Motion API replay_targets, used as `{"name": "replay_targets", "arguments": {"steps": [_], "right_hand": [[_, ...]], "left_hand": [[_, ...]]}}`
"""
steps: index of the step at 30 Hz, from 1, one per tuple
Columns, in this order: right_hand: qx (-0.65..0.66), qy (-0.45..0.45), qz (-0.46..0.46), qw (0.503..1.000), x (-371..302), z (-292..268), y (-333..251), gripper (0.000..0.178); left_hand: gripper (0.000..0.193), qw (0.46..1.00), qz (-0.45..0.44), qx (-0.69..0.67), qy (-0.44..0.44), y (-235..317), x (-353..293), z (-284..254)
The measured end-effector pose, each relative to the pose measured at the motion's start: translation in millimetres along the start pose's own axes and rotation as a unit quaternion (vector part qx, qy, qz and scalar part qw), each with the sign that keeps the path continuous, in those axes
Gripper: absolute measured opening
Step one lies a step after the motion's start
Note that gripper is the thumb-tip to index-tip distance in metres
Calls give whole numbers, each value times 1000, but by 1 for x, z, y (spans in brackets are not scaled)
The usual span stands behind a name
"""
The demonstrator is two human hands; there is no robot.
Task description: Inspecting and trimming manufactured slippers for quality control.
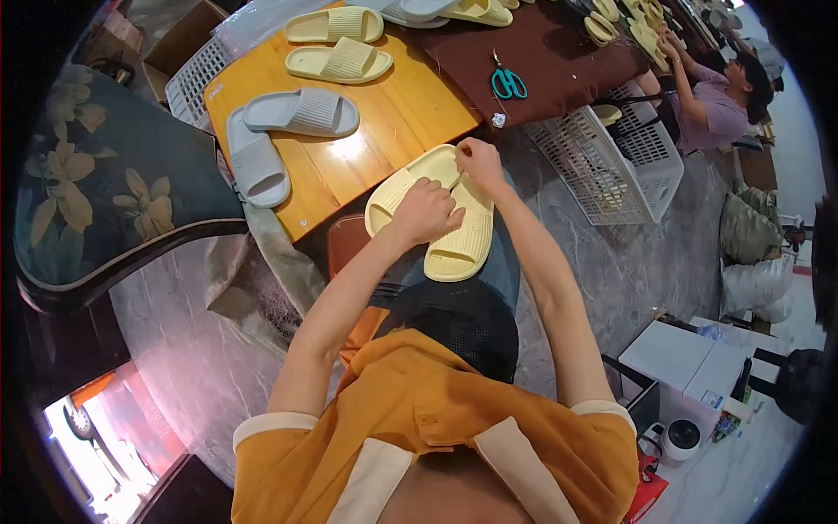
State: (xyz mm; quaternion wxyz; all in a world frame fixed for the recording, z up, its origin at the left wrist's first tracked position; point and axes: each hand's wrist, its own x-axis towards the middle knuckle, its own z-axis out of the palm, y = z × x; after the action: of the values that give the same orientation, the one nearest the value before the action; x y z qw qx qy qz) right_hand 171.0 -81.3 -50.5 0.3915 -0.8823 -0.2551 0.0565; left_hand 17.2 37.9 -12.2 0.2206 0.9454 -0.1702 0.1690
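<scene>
Your left hand [425,212] is clamped over a pair of pale yellow foam slides [436,218] with ribbed straps and smooth, rounded soles, resting on your lap just beside the wooden table [384,131]. Your right hand [478,163] pinches their upper edge. One slide's long axis runs toward you, the other slants left.

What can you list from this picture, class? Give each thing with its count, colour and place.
yellow slippers on lap: two, pale yellow, under both hands
grey slippers: two, grey, on the wooden table
yellow slippers on table: two, pale yellow, far end
scissors: one, teal handles, on the brown cloth
white baskets: two, right of the table
co-worker: one, purple top, upper right
left hand: grip on the slippers
right hand: pinching at a slipper's edge
</scene>
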Motion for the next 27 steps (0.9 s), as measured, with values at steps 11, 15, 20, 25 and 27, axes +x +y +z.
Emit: {"name": "replay_targets", "arguments": {"steps": [11, 15, 20, 25, 27], "right_hand": [[-151, 216, 80, 961, 57, -43, 45, 15], [-222, 151, 18, 963, 55, -43, 56, 12], [-4, 122, -64, 991, 31, -64, 82, 26], [95, 102, 15, 990, -57, -61, 49, 24], [109, 55, 25, 992, -101, -66, 13, 29]], "left_hand": [[31, 1000, -19, 5, -12, 0, -3, -5], [31, 1000, -12, 2, -8, 4, 1, -3], [30, 1000, 6, -2, 8, 6, 6, -1], [32, 1000, -20, 7, 19, 1, -1, 1], [33, 998, -38, 7, 40, 2, -2, -1]]}}
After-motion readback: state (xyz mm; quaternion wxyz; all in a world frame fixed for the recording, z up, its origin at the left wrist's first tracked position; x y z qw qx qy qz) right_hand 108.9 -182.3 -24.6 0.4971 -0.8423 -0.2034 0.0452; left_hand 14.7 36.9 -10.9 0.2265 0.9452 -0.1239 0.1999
